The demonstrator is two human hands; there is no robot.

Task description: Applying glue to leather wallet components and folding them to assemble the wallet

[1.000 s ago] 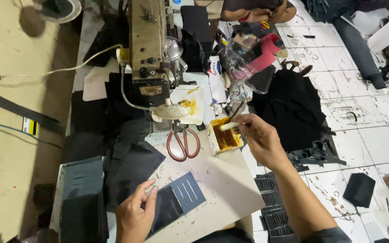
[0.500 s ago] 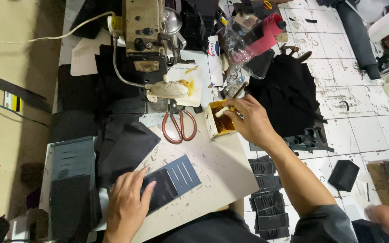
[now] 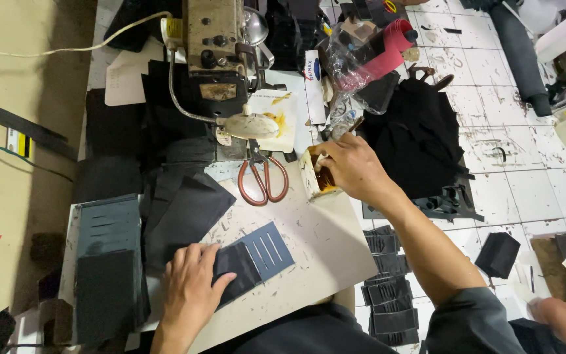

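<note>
Right hand (image 3: 352,172) now dips into glue pot (image 3: 316,176), grip closed inside; left hand (image 3: 191,288) flat, pinning slotted panel (image 3: 257,254). Risk: pot tipping beside scissors (image 3: 263,177).

Our right hand (image 3: 352,172) now dips into the glue tin (image 3: 317,178). Our left hand (image 3: 191,288) slides flat onto the slotted dark panel (image 3: 253,259).

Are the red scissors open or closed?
Closed. The scissors lie flat on the white table, blades together pointing toward the sewing machine, handles side by side. Neither hand touches them.
</note>
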